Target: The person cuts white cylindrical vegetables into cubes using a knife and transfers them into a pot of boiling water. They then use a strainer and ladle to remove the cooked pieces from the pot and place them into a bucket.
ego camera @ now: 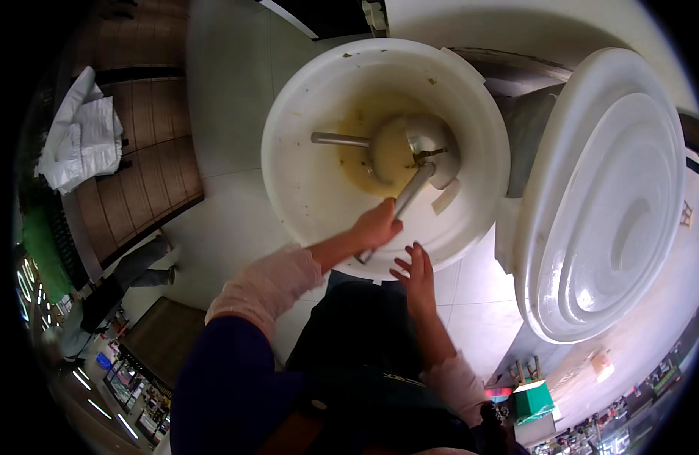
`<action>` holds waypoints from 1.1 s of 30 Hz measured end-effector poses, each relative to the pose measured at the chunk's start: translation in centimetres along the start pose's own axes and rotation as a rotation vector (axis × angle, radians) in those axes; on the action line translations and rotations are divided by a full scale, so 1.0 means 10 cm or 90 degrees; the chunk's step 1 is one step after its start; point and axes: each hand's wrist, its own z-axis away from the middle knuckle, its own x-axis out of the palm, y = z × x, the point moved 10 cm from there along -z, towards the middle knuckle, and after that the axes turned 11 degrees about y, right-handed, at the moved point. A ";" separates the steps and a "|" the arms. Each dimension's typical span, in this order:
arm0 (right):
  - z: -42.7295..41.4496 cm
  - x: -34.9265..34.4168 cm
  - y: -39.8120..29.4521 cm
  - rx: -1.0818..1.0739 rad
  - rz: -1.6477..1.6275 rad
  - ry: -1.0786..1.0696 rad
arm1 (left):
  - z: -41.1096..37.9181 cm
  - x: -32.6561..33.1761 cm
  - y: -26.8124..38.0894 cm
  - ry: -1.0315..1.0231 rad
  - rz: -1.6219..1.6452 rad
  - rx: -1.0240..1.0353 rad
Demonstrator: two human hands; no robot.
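Note:
A large white plastic tub (292, 193) stands before me, with yellowish liquid (358, 114) at its bottom and brown bits stuck to its inner wall. My left hand (377, 228) grips the metal handle of a large ladle (435, 133), whose bowl is low in the tub. A second metal handle (338, 139) lies inside at the left; what it joins is partly under the liquid. Near the tub's front rim, my right hand (415, 270) is raised with its fingers apart and holds nothing. Sheer sleeve covers are on both forearms.
A round white plastic lid (599, 216) leans upright at the tub's right. Brown panelled furniture (139, 153) with a white plastic bag (88, 136) on it is at the left. Another person (108, 290) stands at the lower left. A green-topped stool (534, 401) is at the lower right.

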 end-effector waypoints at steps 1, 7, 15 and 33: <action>-0.13 0.11 0.10 0.086 -0.045 -0.008 | 0.19 -0.09 0.18 0.013 -0.011 0.005; -0.44 0.20 -0.03 0.056 -0.044 -0.088 | 0.69 -0.15 0.65 -0.226 -0.023 0.393; 0.02 -0.20 0.19 0.203 -0.107 -0.160 | -1.60 -0.84 -1.35 0.047 -0.598 0.213; 1.00 -0.73 -0.02 0.103 -0.030 -0.247 | 0.25 -0.99 -1.07 0.111 -0.277 -0.237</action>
